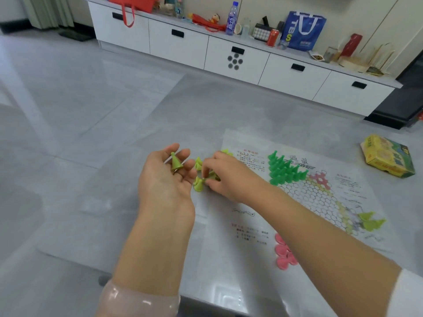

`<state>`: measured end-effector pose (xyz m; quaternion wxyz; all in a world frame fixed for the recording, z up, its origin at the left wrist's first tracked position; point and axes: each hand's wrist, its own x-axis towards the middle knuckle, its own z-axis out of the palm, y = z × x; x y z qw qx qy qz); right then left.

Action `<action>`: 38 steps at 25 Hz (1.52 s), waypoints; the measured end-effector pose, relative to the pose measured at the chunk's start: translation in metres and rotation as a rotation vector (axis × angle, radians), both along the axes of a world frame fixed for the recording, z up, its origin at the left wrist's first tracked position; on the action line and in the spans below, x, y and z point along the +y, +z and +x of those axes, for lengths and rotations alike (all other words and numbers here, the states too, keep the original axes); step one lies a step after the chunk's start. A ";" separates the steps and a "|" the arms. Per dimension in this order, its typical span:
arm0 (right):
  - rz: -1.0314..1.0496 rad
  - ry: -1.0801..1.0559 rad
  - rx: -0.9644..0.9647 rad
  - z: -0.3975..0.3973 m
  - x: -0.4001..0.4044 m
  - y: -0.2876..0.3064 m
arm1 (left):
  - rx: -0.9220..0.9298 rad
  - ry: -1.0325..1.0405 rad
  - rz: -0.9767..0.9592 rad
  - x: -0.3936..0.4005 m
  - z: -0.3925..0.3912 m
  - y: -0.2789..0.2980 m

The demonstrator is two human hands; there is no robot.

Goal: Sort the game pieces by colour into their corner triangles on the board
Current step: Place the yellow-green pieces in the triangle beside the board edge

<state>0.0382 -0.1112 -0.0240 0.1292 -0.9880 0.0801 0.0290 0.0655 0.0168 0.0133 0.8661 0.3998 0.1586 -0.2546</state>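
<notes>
The paper game board (304, 195) lies on the grey table. Several dark green cone pieces (282, 169) stand in its far corner triangle. A few yellow-green pieces (370, 221) lie at the right corner, and pink pieces (283, 252) sit at the near corner. Loose yellow-green pieces (198, 177) lie at the board's left edge. My left hand (164, 177) is palm up with one olive-green cone (176, 161) resting on its fingers. My right hand (225, 176) reaches over the loose pile and pinches a yellow-green piece there.
A yellow and green game box (389, 156) lies on the table at the right. Behind the table runs a white cabinet (229, 56) with bottles, bags and a can on top. The grey tiled floor (68, 88) stretches to the left.
</notes>
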 end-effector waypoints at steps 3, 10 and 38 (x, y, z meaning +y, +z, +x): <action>0.074 -0.060 -0.037 -0.007 -0.005 0.000 | -0.042 -0.011 0.045 -0.002 -0.003 0.001; 0.543 -0.234 -0.285 -0.044 -0.010 0.052 | -0.002 -0.213 0.007 -0.021 -0.022 -0.004; 0.644 -0.474 -0.421 -0.184 -0.044 0.040 | 0.083 -0.709 -0.191 -0.095 -0.105 -0.009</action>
